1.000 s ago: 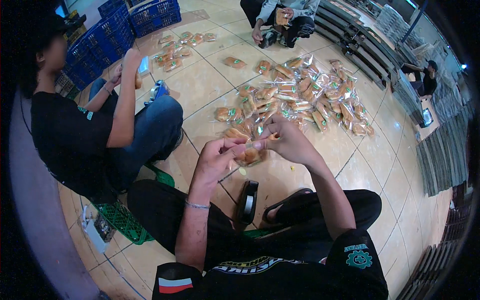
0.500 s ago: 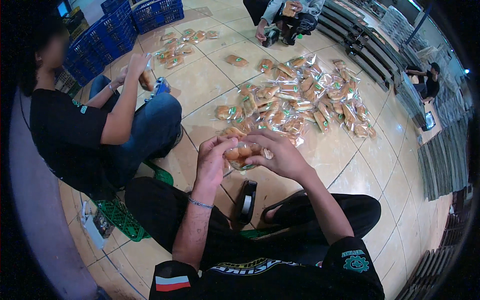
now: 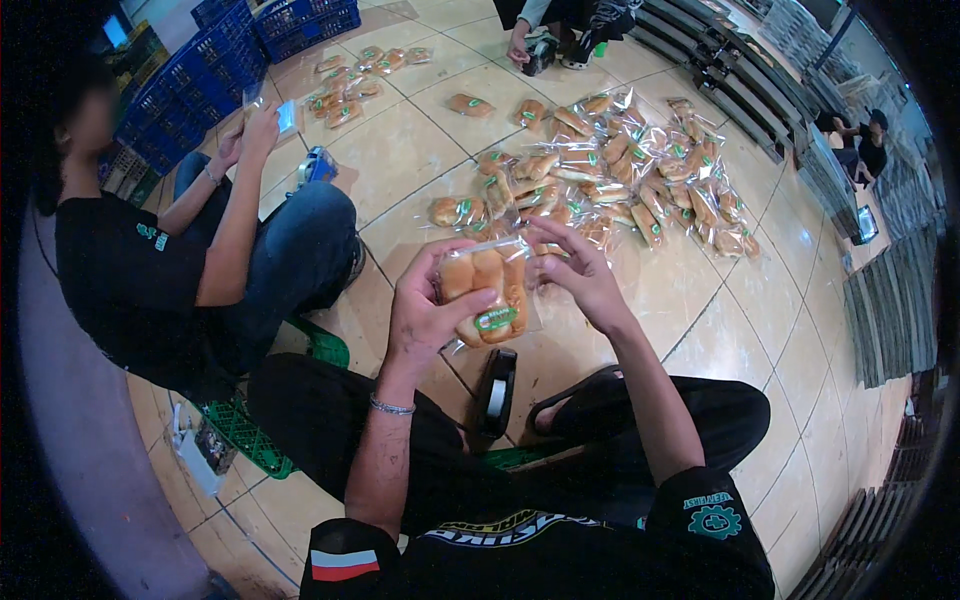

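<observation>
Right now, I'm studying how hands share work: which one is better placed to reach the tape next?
Probably the right hand: it looks open beside the bagged bread, contact unclear, while the left hand has the bread in its grip.

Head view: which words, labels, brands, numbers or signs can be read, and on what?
Wording isn't copied here, only placed.
Held pack: printed green label.
Shirt front: curved yellow and white lettering.
Right sleeve: teal gear-and-cross sign, lettering above.
Left sleeve: white-and-red patch, wordless.
Co-worker's sleeve: teal mark, too small to read.
Floor packs: green labels, too small.
</observation>
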Tool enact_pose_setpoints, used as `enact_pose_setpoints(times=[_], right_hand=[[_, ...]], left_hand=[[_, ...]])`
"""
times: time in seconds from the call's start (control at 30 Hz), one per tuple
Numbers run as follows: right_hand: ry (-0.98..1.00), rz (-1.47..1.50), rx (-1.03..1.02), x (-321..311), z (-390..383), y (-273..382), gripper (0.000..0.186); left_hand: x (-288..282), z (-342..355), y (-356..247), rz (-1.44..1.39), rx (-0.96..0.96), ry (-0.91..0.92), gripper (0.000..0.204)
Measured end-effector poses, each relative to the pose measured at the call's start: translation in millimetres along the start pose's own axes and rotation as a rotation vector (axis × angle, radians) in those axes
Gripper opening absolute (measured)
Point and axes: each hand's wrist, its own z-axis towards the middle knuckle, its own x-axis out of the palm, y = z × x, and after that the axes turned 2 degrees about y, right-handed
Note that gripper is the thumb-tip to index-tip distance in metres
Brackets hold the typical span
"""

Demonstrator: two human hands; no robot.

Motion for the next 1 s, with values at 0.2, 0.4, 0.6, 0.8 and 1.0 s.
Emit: enact_pose_setpoints(times=[0.2, 0.4, 0.6, 0.8, 1.0], right_hand=[[0.254, -0.758, 0.715, -61.8, -52.9, -219.0, 0.056], [-0.021, -0.184, 0.686, 16.2, -106.4, -258.0, 0.040], [-0.138, -0.881, 0.179, 44.9, -108.2, -218.7, 0.019], [-0.185, -0.492, 0.223, 9.6, -68.3, -242.1, 0.013], [-0.140, -0.645, 0.407, -13.5, -31.9, -273.6, 0.017]], left_hand=[[-1.0, 9.4, 2.3, -0.385, -0.023, -0.244, 0.052], [-16.4, 7.3, 11.2, -0.592, -0.103, -0.344, 0.042], [-26.1, 6.3, 19.8, -0.599, -0.087, -0.382, 0.042], [-21.5, 12.6, 18.4, -0.571, -0.044, -0.367, 0.042], [-15.3, 11.5, 14.4, -0.517, -0.071, -0.335, 0.043]])
